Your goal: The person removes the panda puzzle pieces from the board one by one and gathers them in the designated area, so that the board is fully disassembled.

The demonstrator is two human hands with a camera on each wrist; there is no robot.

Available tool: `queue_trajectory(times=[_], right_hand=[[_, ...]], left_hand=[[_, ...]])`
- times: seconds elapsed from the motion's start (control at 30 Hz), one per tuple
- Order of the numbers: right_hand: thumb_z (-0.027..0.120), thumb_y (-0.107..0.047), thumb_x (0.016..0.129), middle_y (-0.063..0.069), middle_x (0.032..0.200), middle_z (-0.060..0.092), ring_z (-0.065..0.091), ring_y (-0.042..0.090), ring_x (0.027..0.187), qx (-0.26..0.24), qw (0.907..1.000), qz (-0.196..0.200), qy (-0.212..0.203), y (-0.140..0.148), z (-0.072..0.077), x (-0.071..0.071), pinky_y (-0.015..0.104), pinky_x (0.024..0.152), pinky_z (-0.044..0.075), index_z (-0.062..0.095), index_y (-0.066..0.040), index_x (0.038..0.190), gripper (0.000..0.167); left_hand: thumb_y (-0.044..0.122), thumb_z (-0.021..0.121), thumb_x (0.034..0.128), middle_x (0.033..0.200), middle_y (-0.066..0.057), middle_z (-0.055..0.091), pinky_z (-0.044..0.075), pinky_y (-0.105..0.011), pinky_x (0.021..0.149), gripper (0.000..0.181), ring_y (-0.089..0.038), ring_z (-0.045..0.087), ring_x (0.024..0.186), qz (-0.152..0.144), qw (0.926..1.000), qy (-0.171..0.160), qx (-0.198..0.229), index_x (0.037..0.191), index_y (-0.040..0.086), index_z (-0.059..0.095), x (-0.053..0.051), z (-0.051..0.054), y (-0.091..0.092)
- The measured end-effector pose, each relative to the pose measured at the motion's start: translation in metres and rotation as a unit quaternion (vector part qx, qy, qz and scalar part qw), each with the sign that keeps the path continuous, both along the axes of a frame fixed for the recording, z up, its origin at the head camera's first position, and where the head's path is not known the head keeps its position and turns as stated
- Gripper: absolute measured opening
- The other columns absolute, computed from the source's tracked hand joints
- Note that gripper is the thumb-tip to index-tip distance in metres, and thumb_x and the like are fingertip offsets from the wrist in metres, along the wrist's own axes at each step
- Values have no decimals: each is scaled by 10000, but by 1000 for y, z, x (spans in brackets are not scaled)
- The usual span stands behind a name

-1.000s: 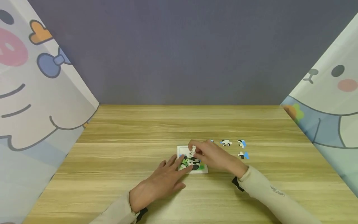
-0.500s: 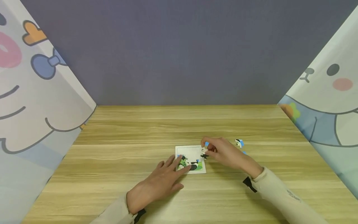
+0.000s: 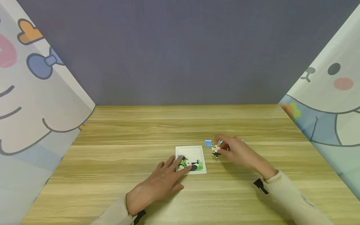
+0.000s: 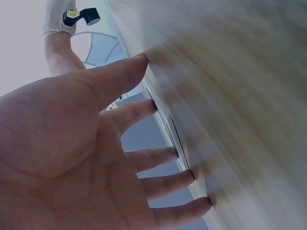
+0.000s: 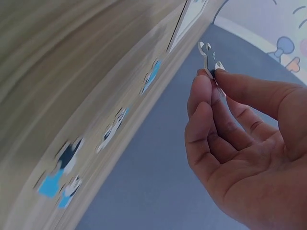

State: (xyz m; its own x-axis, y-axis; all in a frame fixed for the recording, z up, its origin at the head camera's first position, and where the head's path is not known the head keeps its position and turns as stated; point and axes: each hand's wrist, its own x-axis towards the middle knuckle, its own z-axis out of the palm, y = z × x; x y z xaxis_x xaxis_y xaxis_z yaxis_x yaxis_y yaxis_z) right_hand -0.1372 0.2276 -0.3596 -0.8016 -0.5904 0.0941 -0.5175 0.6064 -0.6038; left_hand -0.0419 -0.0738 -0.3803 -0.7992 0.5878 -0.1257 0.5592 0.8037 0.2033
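Observation:
My left hand (image 3: 158,187) lies with straight, spread fingers over the lower left of a white puzzle tray (image 3: 190,147); its fingertips touch the tray and the fitted pieces. Panda-picture pieces (image 3: 197,166) fill the tray's lower part, while its upper part shows bare white. To the right of the tray, my right hand (image 3: 242,154) pinches a black-and-white jigsaw piece (image 3: 216,152) between thumb and fingers, held above the table. The right wrist view shows that piece (image 5: 210,60) edge-on at the fingertips.
Loose jigsaw pieces lie on the wooden table (image 3: 135,125): a blue one (image 3: 208,143) right of the tray, others partly hidden behind my right hand. Several show in the right wrist view, including a black, white and blue piece (image 5: 67,155). A grey wall (image 3: 185,56) stands behind.
My right hand has lifted the black-and-white jigsaw piece out of the tray and carried it right, exposing more white base. My left hand has stayed on the tray.

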Motion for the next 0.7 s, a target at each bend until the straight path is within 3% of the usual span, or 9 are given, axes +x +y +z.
queue_trajectory(times=[0.2, 0.43, 0.7], right_hand=[[677, -15, 919, -43, 802, 696, 658, 118, 741, 163, 9996, -185, -143, 13, 1, -5, 272, 640, 506, 597, -131, 1070, 207], [719, 13, 880, -29, 764, 679, 626, 70, 696, 336, 9993, -104, -152, 22, -3, -14, 271, 603, 497, 599, -97, 1030, 222], [708, -8, 891, -12, 760, 662, 575, 97, 657, 669, 9959, -262, -548, 30, -9, -20, 282, 617, 467, 596, -89, 1013, 185]], left_hand=[[418, 608, 981, 1618, -158, 261, 383, -594, 1064, 632, -389, 258, 1472, 33, 10000, -87, -35, 1553, 300, 366, 1, 1, 0], [419, 608, 981, 1616, -167, 261, 378, -600, 1068, 631, -391, 255, 1473, 28, 9999, -107, -16, 1552, 302, 367, -1, -1, 0], [407, 627, 975, 1600, -241, 231, 369, -601, 1072, 608, -379, 271, 1468, 125, 9997, -116, 147, 1534, 318, 404, -2, -2, -1]])
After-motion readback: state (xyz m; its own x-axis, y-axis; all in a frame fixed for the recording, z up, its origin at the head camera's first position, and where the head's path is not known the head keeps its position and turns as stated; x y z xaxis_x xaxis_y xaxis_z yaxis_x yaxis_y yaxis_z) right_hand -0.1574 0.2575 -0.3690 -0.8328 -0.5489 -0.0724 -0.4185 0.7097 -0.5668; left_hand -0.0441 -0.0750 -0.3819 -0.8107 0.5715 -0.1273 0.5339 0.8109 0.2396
